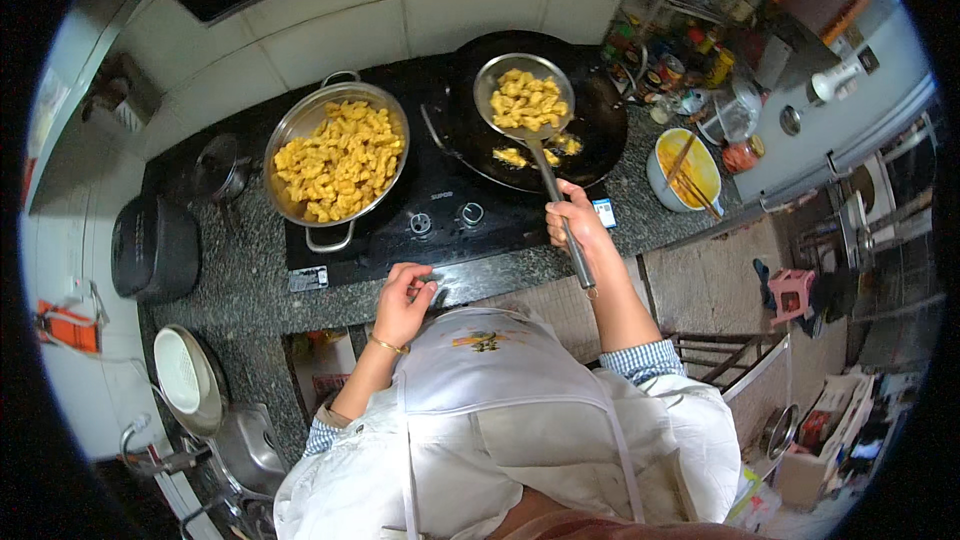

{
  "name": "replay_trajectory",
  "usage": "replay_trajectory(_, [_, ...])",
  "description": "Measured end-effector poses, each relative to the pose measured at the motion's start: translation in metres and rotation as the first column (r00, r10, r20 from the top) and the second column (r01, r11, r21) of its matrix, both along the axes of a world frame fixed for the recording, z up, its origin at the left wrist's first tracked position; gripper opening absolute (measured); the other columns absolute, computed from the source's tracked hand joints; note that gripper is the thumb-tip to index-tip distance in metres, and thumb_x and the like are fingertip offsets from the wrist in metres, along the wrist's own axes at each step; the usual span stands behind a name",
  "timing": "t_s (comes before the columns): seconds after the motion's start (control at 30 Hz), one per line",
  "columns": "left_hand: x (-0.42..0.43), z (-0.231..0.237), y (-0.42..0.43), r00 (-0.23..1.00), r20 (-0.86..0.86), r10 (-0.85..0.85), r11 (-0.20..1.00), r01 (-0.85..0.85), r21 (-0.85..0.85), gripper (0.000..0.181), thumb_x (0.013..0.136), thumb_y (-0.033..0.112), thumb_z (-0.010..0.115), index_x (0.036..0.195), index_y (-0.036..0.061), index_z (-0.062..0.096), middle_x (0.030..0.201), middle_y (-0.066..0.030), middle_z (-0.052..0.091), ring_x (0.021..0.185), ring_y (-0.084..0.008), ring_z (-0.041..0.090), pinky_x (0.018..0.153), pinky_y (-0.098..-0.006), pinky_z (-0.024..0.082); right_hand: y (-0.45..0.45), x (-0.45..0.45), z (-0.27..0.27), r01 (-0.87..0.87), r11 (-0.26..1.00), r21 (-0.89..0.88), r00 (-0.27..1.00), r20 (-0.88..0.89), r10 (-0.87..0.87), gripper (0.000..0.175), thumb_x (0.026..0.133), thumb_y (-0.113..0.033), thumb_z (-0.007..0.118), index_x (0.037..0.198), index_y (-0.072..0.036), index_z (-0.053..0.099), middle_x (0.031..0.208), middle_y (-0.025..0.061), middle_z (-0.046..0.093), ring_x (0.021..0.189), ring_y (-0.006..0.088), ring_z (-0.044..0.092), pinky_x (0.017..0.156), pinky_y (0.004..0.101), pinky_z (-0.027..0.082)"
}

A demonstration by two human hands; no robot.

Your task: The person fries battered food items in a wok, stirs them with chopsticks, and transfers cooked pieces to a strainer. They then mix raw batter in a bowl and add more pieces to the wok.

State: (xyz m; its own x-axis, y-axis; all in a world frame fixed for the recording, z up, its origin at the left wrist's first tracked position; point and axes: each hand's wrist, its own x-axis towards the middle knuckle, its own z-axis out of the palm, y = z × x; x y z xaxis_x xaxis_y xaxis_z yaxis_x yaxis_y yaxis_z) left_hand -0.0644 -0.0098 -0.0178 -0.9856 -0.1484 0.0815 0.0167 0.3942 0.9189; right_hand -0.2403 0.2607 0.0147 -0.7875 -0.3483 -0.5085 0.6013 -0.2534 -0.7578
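Note:
My right hand grips the long metal handle of a strainer ladle, whose bowl holds golden fried pieces above a large black wok. Several more pieces lie in the wok, just below the ladle. My left hand is near the counter's front edge with its fingers loosely curled and nothing in it. Left of the wok, a two-handled steel pot filled with fried pieces stands on the black glass cooktop. A white bowl with yellow batter and wooden chopsticks is right of the wok.
Jars and bottles crowd the back right corner, near a jar with red contents. At left are a dark glass pot, a black container, a white colander in a basin, and a sink. A pink stool stands on the floor.

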Motion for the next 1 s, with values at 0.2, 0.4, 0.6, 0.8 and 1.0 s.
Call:
replay_trajectory(0.2, [0.006,-0.006,-0.001,0.999,0.010,0.042,0.998,-0.042,0.050,0.023,0.081,0.010,0.067,0.102,0.0032,0.062,0.102,-0.0093,0.056,0.077,-0.0169,0.058,0.069,-0.0270,0.048,-0.022,0.007,0.055,-0.055,0.987,0.153,0.961,-0.261,0.094,0.057,0.081,0.002,0.053,0.129,-0.014,0.029,0.056,0.0023,0.045,0.039,0.0118,0.042,0.035,0.0258,0.035])
replay_trajectory(0.4, [0.012,-0.011,-0.012,0.997,0.001,0.078,0.995,-0.078,0.055,0.024,0.081,0.010,0.067,0.103,0.0030,0.062,0.101,-0.0092,0.056,0.078,-0.0169,0.057,0.069,-0.0268,0.048,-0.090,0.001,0.081,-0.262,0.919,0.294,0.876,-0.327,0.354,0.060,0.081,-0.001,0.055,0.134,-0.012,0.029,0.059,0.0021,0.045,0.043,0.0102,0.041,0.039,0.0240,0.035])
replay_trajectory(0.6, [0.023,-0.013,-0.027,0.986,-0.031,0.163,0.986,-0.162,0.034,0.023,0.080,0.009,0.068,0.102,0.0044,0.062,0.100,-0.0083,0.056,0.075,-0.0155,0.055,0.067,-0.0257,0.047,-0.157,-0.018,0.059,-0.041,0.575,0.817,0.602,-0.439,0.667,0.058,0.083,-0.007,0.054,0.134,-0.017,0.030,0.061,0.0094,0.053,0.047,0.0208,0.051,0.044,0.0353,0.043])
replay_trajectory(0.8, [0.030,-0.016,-0.037,0.979,-0.035,0.203,0.979,-0.202,0.029,0.022,0.080,0.008,0.067,0.102,0.0051,0.061,0.099,-0.0077,0.056,0.074,-0.0150,0.055,0.067,-0.0250,0.048,-0.161,-0.014,0.054,0.346,0.251,0.904,0.232,-0.341,0.911,0.059,0.081,-0.010,0.052,0.136,-0.018,0.029,0.071,0.0166,0.064,0.061,0.0368,0.062,0.055,0.0495,0.048])
replay_trajectory(1.0, [0.015,-0.012,-0.035,0.993,-0.008,0.120,0.993,-0.120,0.023,0.021,0.082,0.006,0.066,0.103,0.0040,0.061,0.100,-0.0059,0.055,0.076,-0.0122,0.055,0.068,-0.0234,0.047,-0.156,-0.005,0.062,0.375,0.340,0.862,0.233,-0.443,0.866,0.058,0.082,-0.012,0.052,0.135,-0.017,0.029,0.072,0.0176,0.064,0.061,0.0379,0.061,0.053,0.0496,0.047])
